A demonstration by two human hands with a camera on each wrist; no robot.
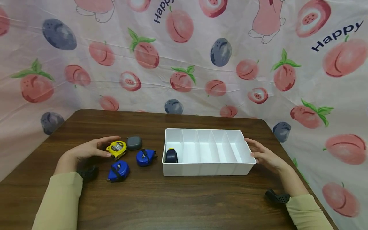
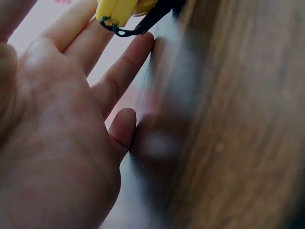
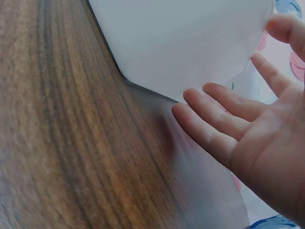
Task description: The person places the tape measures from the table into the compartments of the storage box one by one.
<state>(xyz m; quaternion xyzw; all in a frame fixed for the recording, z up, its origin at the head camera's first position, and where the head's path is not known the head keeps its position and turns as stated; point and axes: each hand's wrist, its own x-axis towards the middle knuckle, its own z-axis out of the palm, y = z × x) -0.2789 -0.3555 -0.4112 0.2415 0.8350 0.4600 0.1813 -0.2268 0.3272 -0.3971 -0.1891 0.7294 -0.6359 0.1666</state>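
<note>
My left hand (image 1: 89,149) is beside a yellow tape measure (image 1: 116,149), thumb and fingers spread loosely around its left side. In the left wrist view the palm faces the camera, and the yellow tape measure (image 2: 116,10) with its dark strap shows at the fingertips. At the right end of a white divided box (image 1: 207,169), my right hand (image 1: 265,156) has its fingers extended against or very near the end wall. The right wrist view shows the box's wall (image 3: 181,43) beside those fingers. A dark tape measure (image 1: 171,156) stands in the leftmost compartment.
Two blue tape measures (image 1: 118,171) with black straps lie left of the box. A small grey rounded object (image 1: 134,143) sits behind them, close to the yellow one. The brown wooden table (image 1: 184,204) ends at a fruit-patterned curtain (image 1: 189,105).
</note>
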